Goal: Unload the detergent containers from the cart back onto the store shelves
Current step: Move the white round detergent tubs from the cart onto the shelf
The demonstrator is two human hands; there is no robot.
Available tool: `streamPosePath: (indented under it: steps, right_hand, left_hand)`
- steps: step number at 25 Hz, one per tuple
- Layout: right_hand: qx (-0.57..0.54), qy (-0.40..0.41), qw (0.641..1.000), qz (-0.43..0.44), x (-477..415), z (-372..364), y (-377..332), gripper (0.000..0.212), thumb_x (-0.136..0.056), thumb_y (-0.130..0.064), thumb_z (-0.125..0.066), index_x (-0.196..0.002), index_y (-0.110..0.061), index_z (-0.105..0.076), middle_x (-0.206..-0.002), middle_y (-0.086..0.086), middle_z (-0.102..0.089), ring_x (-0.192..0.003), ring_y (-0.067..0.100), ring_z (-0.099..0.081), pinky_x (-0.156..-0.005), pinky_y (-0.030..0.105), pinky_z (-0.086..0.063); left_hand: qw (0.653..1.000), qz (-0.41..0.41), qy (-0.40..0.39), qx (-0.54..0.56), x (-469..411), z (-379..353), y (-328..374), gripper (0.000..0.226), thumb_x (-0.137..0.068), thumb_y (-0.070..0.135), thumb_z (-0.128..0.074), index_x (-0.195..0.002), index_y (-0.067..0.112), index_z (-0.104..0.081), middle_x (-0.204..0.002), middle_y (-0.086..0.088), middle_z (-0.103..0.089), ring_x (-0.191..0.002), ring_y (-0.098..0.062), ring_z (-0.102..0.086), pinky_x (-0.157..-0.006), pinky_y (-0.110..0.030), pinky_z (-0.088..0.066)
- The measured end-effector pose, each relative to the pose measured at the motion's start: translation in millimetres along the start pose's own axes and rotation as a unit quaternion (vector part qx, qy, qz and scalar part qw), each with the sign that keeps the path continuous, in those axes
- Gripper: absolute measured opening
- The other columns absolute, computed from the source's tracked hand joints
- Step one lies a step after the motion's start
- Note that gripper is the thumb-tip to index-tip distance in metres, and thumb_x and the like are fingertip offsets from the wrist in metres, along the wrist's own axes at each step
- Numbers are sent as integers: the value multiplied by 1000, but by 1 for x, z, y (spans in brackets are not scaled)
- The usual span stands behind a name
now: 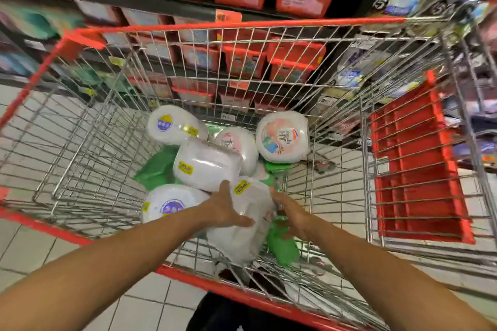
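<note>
Both bare forearms reached forward and down from the lower corners of the view, converging toward the middle. The left hand lay palm-down, its fingers stretched forward and the thumb splayed to the right, pressing on the white rounded plastic detergent tub. The right hand stood on edge just beside it, palm turned inward, fingers straight and pointing forward against the tub's other side. Neither hand's fingers were plainly curled. Both wrists ran straight, in line with their forearms.
</note>
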State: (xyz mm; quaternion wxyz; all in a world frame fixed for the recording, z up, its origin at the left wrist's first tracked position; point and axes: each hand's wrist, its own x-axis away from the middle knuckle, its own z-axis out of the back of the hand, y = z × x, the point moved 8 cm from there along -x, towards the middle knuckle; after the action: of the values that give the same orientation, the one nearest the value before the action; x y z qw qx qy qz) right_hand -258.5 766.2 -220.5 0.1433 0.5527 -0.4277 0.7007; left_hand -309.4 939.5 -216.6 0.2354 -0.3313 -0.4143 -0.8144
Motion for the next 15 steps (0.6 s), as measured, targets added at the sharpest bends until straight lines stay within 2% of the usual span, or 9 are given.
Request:
streamPosePath:
  steps: [2,4,6,7,9,10,12,13,15]
  right_hand:
    - [-29,-2,1000,-6,-7,-4,8,41,-86,-72,-36,-106,-39,-49,-110,-6,-54,-111,25,-52,-95,45,-42]
    - [-67,-1,998,4,-10,-6,8,42,-87,-70,-37,-114,-39,-50,-119,-6,-55,-112,23,-54,-95,43,-44]
    - [-108,1,994,22,-9,-10,5,34,-91,-63,-38,-108,-38,-53,-109,-11,-61,-100,15,-60,-79,33,-51]
    - [-123,4,992,27,-7,-12,3,30,-92,-61,-38,-102,-38,-54,-101,-13,-62,-92,11,-61,-74,30,-51]
    - [-126,16,991,43,1,-14,-3,26,-94,-56,-38,-97,-35,-53,-92,-14,-65,-85,11,-62,-73,30,-52]
    - [-125,19,990,67,7,-12,-11,25,-96,-52,-38,-96,-33,-54,-85,-16,-68,-78,10,-66,-66,28,-54]
    - [-118,20,984,131,22,-3,-35,23,-99,-42,-40,-95,-27,-56,-70,-18,-72,-62,-1,-68,-50,16,-51]
    - [-108,23,981,159,32,5,-46,21,-99,-39,-42,-97,-25,-58,-72,-17,-72,-63,-3,-67,-50,15,-50]
    - [-88,31,978,188,55,20,-68,25,-96,-36,-50,-115,-21,-57,-90,-10,-69,-79,5,-66,-63,24,-49]
  left_hand:
    - [998,-5,2,56,-5,-3,-4,117,-58,44,-90,-141,15,-12,-119,4,-46,-115,-18,-50,-93,-30,-42]
    - [998,-15,8,56,-7,-1,-5,122,-53,50,-89,-144,22,-13,-115,10,-47,-111,-16,-50,-90,-28,-41]
    - [999,-22,24,42,-6,2,-4,118,-46,57,-86,-139,27,-21,-110,14,-51,-112,-17,-54,-87,-28,-42]
    - [999,-18,29,34,-3,4,-3,120,-42,60,-84,-139,28,-23,-114,12,-54,-114,-19,-55,-90,-30,-44]
    - [999,1,36,16,4,10,1,126,-39,64,-81,-145,28,-21,-127,6,-54,-120,-21,-53,-98,-34,-44]
    - [999,8,44,14,9,16,5,126,-40,63,-81,-146,29,-21,-130,6,-53,-121,-21,-52,-99,-33,-44]
    - [997,6,74,28,24,34,17,120,-37,64,-81,-141,35,-29,-122,11,-55,-113,-18,-54,-90,-30,-46]
    - [994,-5,92,54,34,46,24,113,-33,64,-80,-134,38,-36,-114,15,-58,-105,-15,-57,-84,-29,-49]
    - [976,-33,123,177,51,70,33,99,-28,58,-84,-119,38,-50,-105,13,-68,-93,-12,-66,-71,-28,-54]
